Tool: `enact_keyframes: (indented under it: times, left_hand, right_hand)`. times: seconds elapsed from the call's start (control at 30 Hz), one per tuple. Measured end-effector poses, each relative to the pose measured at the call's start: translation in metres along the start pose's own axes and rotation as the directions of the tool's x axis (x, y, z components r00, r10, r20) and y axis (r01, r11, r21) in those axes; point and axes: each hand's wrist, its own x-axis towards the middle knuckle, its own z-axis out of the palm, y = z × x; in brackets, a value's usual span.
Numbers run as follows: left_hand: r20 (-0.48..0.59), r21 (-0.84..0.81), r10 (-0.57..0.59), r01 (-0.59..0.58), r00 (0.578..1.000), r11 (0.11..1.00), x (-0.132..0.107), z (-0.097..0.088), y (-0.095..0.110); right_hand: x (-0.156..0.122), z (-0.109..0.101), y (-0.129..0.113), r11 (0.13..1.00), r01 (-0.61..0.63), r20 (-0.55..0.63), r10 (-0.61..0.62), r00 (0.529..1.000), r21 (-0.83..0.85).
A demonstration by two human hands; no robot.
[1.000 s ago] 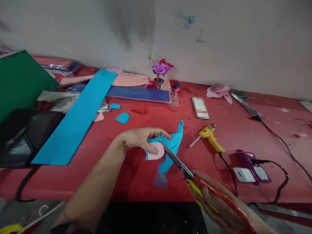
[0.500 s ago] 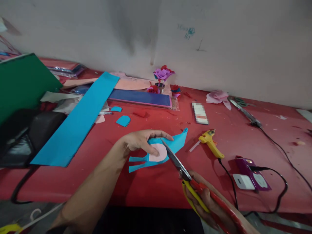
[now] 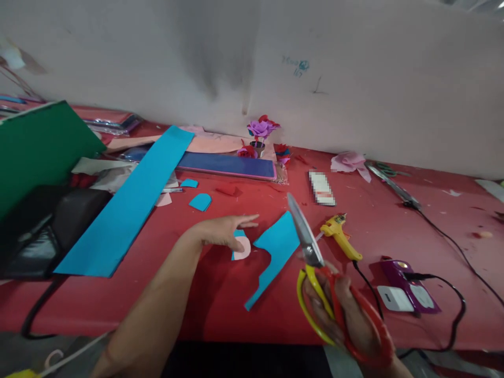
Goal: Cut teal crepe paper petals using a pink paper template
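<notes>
Between its thumb and fingers my left hand point(image 3: 222, 231) pinches a pale pink rounded paper piece point(image 3: 244, 248), with a blue sheet piece point(image 3: 239, 232) showing behind it. My right hand point(image 3: 342, 304) grips a pair of scissors point(image 3: 309, 236) with red and yellow handles, the blades pointing up and away, close together. A blue offcut point(image 3: 277, 254) with a curved notch lies between the two hands, apart from the pink piece. Beyond my left hand lie a rounded blue piece point(image 3: 200, 202) and a smaller blue piece point(image 3: 189, 183).
A long blue strip point(image 3: 129, 205) crosses the table's left side, beside a black case point(image 3: 79, 220) and a green board point(image 3: 43, 147). At right are a yellow glue gun point(image 3: 340, 236), a purple socket block point(image 3: 405, 283) and a corded tool point(image 3: 394, 186). Paper flowers point(image 3: 262, 128) stand behind.
The blue sheet has come apart: its offcut now lies loose to the right of the pink piece. The scissors have moved away from the paper, and their blades point more upright.
</notes>
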Motion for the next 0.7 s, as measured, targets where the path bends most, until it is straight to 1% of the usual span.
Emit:
enact_keyframes:
  times: [0.03, 0.1, 0.17, 0.23, 0.27, 0.37, 0.43, 0.5, 0.57, 0.63, 0.7]
  left_hand:
    - [-0.003, 0.032, 0.006, -0.006, 1.0, 0.999, -0.005, -0.004, 0.003]
    - [-0.037, 0.069, 0.1, -0.097, 0.994, 0.993, -0.016, -0.009, 0.011]
    - [-0.091, 0.071, 0.22, -0.214, 0.971, 0.974, -0.024, -0.011, 0.02]
    - [-0.111, 0.049, 0.277, -0.273, 0.954, 0.961, -0.027, -0.008, 0.025]
    - [-0.106, 0.04, 0.28, -0.278, 0.954, 0.96, -0.027, -0.006, 0.026]
    - [-0.11, 0.042, 0.271, -0.268, 0.956, 0.962, -0.022, 0.001, 0.027]
    - [-0.133, 0.055, 0.273, -0.267, 0.953, 0.962, -0.018, 0.004, 0.027]
    - [-0.162, 0.034, 0.263, -0.261, 0.951, 0.965, -0.016, 0.005, 0.027]
    - [-0.215, -0.046, 0.225, -0.239, 0.951, 0.97, -0.012, 0.007, 0.026]
    - [-0.287, -0.185, 0.156, -0.214, 0.945, 0.959, -0.006, 0.012, 0.022]
    - [-0.339, -0.334, 0.088, -0.208, 0.936, 0.919, 0.006, 0.023, 0.019]
  right_hand:
    - [0.006, 0.0, -0.007, 0.999, 0.007, 0.019, -0.008, 1.0, 0.052]
    - [0.022, 0.003, -0.022, 0.991, 0.051, 0.056, -0.059, 0.997, 0.125]
    - [0.04, 0.012, -0.034, 0.988, 0.116, 0.035, -0.12, 0.992, 0.105]
    - [0.058, 0.026, -0.041, 0.988, 0.118, 0.009, -0.119, 0.993, 0.096]
    - [0.066, 0.033, -0.042, 0.987, 0.114, -0.001, -0.115, 0.993, 0.117]
    - [0.085, 0.052, -0.039, 0.977, 0.053, 0.088, -0.073, 0.993, 0.205]
    - [0.092, 0.058, -0.033, 0.973, 0.028, 0.137, -0.061, 0.989, 0.231]
    - [0.098, 0.06, -0.027, 0.969, 0.05, 0.137, -0.085, 0.987, 0.243]
    - [0.102, 0.06, -0.021, 0.956, 0.099, 0.081, -0.126, 0.989, 0.275]
    - [0.108, 0.06, -0.018, 0.931, 0.15, -0.041, -0.145, 0.989, 0.334]
    - [0.114, 0.06, -0.017, 0.893, 0.217, -0.173, -0.16, 0.972, 0.393]
